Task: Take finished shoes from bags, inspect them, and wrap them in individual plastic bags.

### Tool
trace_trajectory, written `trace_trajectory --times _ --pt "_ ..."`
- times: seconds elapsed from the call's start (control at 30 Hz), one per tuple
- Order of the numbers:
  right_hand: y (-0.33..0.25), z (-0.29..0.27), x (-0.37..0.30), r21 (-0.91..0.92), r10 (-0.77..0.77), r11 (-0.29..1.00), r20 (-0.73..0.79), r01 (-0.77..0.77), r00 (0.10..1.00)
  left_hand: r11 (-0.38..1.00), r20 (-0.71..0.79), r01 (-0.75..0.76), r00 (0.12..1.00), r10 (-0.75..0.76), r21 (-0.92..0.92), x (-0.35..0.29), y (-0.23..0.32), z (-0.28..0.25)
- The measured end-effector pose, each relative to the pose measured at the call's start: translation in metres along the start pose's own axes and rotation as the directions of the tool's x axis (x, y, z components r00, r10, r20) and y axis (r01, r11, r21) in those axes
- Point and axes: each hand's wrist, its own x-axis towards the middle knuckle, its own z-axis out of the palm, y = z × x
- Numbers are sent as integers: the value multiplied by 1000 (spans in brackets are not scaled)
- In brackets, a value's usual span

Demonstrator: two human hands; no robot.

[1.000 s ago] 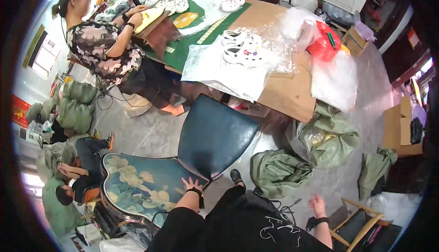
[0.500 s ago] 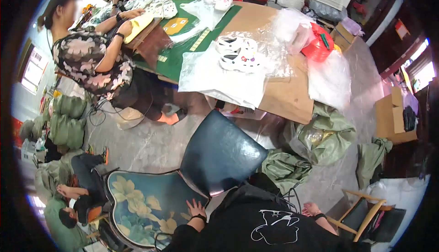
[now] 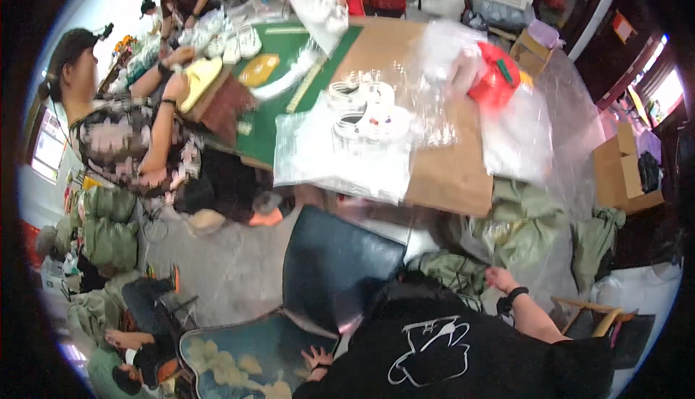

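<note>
My left hand lies with its fingers spread on the floral-patterned chair back, dark blue with pale yellow flowers. My right hand is held out beside the green sack cloth, its fingers loosely bent and slightly blurred. Nothing shows in it, and whether it touches the cloth is unclear. A black padded chair seat stands in front of me. Beyond it, a pair of white clogs with small charms rests on a clear plastic bag on the table.
A red plastic container and clear bags sit at the table's right. More green sacks, a cardboard box and a wooden-armed chair stand to my right. A person in a floral shirt handles a yellow clog; others work farther back.
My right hand has moved up and forward to beside the green sack cloth. The view has shifted, and my torso leans farther forward. My left hand stays on the floral chair back.
</note>
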Motion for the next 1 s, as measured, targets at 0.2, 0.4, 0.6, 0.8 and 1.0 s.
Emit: trace_trajectory --times 0.2,0.4,0.6,0.8,1.0 --pt "-46 -43 65 -129 26 992 225 3 974 285 531 513 847 -15 -810 57 15 -36" --pt "-107 -72 62 -153 -188 975 -188 160 964 -53 0 -9 987 -161 -999 75 45 -103" --pt "-79 -48 29 -85 -78 993 44 82 996 197 -200 -164 963 -179 -967 68 51 -162" --pt "-11 -57 3 37 203 977 148 -211 968 -25 -83 -96 945 -315 -995 70 55 -129" --pt "-46 -119 45 -249 -131 961 -37 118 991 120 215 257 935 -283 -959 89 67 -81"
